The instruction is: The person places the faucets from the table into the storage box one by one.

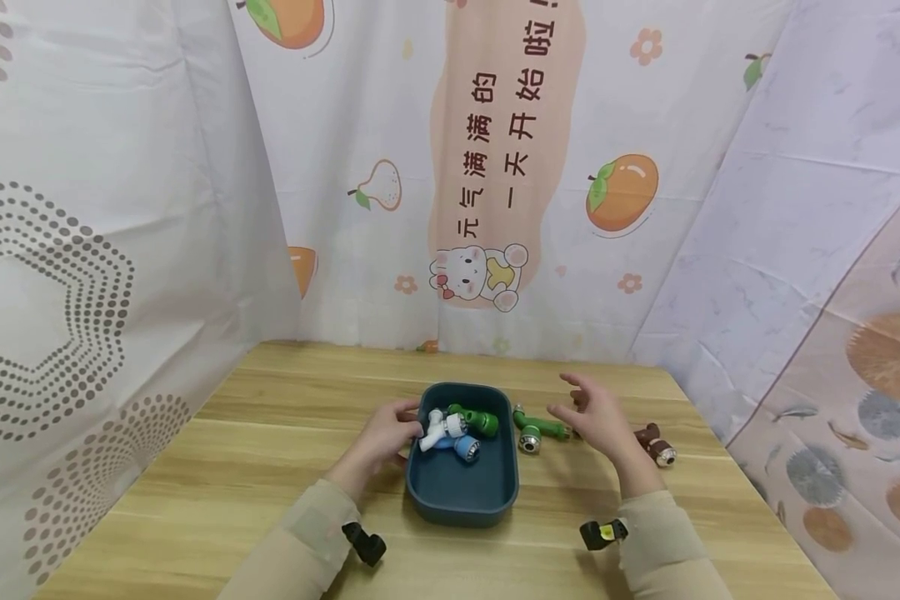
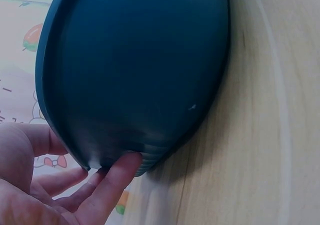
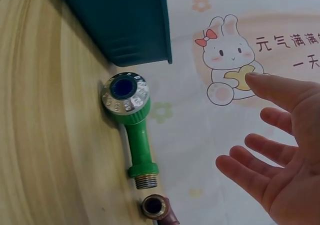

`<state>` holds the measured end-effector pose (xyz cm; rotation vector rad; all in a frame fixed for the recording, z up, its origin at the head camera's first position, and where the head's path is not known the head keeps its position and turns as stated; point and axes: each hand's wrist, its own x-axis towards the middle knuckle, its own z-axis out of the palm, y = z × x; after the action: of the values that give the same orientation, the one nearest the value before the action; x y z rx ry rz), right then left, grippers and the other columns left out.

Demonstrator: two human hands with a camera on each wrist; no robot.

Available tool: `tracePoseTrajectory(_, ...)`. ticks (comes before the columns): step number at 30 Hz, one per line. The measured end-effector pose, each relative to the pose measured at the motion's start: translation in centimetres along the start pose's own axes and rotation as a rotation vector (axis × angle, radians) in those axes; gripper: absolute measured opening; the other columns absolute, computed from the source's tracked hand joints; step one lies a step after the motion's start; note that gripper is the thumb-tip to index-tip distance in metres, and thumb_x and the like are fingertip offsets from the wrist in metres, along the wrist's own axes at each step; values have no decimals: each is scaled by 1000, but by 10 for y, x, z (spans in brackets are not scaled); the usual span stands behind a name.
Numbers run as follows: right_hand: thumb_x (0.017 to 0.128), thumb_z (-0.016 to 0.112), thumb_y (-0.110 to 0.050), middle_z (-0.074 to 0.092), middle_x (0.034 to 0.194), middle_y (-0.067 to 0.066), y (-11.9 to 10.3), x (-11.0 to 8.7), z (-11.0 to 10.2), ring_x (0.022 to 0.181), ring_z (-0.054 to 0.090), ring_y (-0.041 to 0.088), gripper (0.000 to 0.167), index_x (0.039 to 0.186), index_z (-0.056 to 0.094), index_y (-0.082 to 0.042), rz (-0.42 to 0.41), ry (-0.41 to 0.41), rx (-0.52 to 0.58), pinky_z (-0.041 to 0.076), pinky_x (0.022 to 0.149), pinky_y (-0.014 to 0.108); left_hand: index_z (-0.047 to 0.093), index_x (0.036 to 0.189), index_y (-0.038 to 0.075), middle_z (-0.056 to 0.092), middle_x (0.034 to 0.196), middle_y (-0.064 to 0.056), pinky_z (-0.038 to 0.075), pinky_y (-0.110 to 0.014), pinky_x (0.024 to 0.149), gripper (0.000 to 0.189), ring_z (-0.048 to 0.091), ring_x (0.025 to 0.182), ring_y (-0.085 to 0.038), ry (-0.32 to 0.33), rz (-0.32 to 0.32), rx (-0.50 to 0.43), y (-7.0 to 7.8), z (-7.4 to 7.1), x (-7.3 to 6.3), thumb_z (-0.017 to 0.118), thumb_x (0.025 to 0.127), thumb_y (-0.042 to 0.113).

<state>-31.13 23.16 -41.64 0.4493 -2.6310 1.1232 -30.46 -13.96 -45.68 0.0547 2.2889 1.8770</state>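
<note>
My left hand [image 1: 382, 433] rests its fingers against the left side of a dark teal plastic bin [image 1: 461, 492]. In the left wrist view, its fingertips touch the bin's outer wall near the rim. Inside the bin lie a white pipe fitting [image 1: 435, 434], a blue one [image 1: 467, 448] and green ones [image 1: 482, 422]. My right hand [image 1: 596, 421] hovers over the table right of the bin, fingers apart and loosely bent, holding nothing. Close below it, a green pipe fitting [image 3: 139, 145] with a chrome collar and threaded end lies beside the bin.
Brown pipe fittings [image 1: 651, 440] lie on the wooden table [image 1: 330, 375] by the right forearm, one partly hidden by the hand. Printed curtains [image 1: 390, 258] hang behind the table and along both sides.
</note>
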Motion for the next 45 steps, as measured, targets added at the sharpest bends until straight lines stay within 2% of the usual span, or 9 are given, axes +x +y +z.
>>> tracePoseTrajectory(11,91,77,-26,55,141,26,10,1,10,117,60,45,64,146,53,-4,26,-36,-58,51,91,60,51,149,7,57,134,-23,59,-48,58,58,64,99,-33,3,-4,1,-2,0,1,61,92,3)
tracePoseTrajectory(19,94,73,-28,51,146,25,16,-1,17,122,57,48,63,147,50,-3,70,-88,-73,50,95,60,51,149,7,57,133,-22,60,-49,58,59,64,98,-33,4,3,-1,-2,0,2,61,91,3)
tracePoseTrajectory(27,90,77,-32,53,145,23,26,-2,27,126,53,48,67,146,53,-5,105,-137,-122,47,97,62,50,149,7,57,133,-24,60,-49,58,58,64,97,-33,-10,8,-1,-4,0,2,60,92,3)
tracePoseTrajectory(32,90,78,-32,52,145,25,30,-2,32,130,48,50,69,148,51,-5,124,-170,-92,44,101,63,50,149,7,56,133,-24,59,-49,58,59,63,96,-33,-8,9,-7,-4,0,2,60,91,3)
tracePoseTrajectory(36,90,78,-33,53,144,26,31,-4,34,129,49,51,69,148,52,-5,124,-191,-100,43,101,64,50,149,7,55,134,-24,59,-49,58,60,63,97,-33,-12,11,-9,-2,-1,1,61,90,3)
tracePoseTrajectory(45,87,80,-40,58,141,19,30,-4,37,129,52,43,69,144,57,-8,105,-214,-113,41,103,63,50,149,6,55,133,-24,60,-50,59,60,62,96,-34,-16,2,-15,-2,-1,0,61,90,3)
